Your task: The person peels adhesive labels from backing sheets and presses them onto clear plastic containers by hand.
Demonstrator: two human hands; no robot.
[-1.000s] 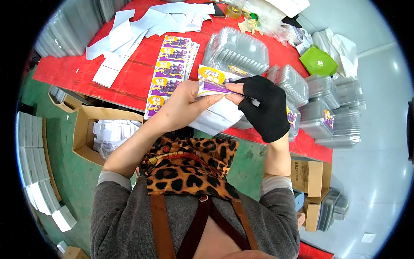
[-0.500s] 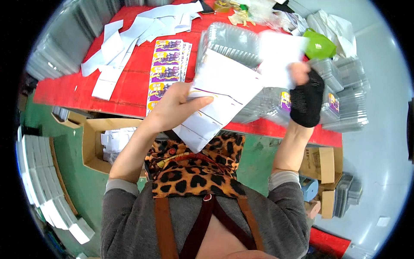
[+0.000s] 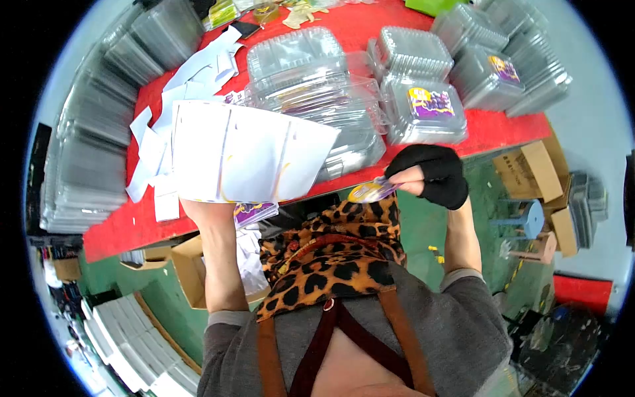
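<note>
My left hand (image 3: pixel 210 213) is closed on a sheet of stickers (image 3: pixel 258 155), its white backing facing up; the fingers are mostly hidden beneath it. Purple-and-yellow print (image 3: pixel 254 212) shows below the sheet's lower edge. In a black fingerless glove, my right hand (image 3: pixel 430 175) pinches a single purple-and-yellow sticker (image 3: pixel 370 191) by one end, in front of the table edge. Just beyond that hand sits a clear plastic clamshell box (image 3: pixel 423 129) with a similar sticker on its lid.
Clear clamshell boxes (image 3: pixel 297 53) stand on the red table (image 3: pixel 119 231). Tall stacks of clear plastic trays (image 3: pixel 86 172) line its left side. White paper strips (image 3: pixel 198 69) lie behind the sheet. Below are a cardboard box (image 3: pixel 188 271) and a blue stool (image 3: pixel 526 218).
The view has shifted to the right. My right hand has come down towards me from over the boxes, now with a sticker in its fingers. The sheet in my left hand has turned.
</note>
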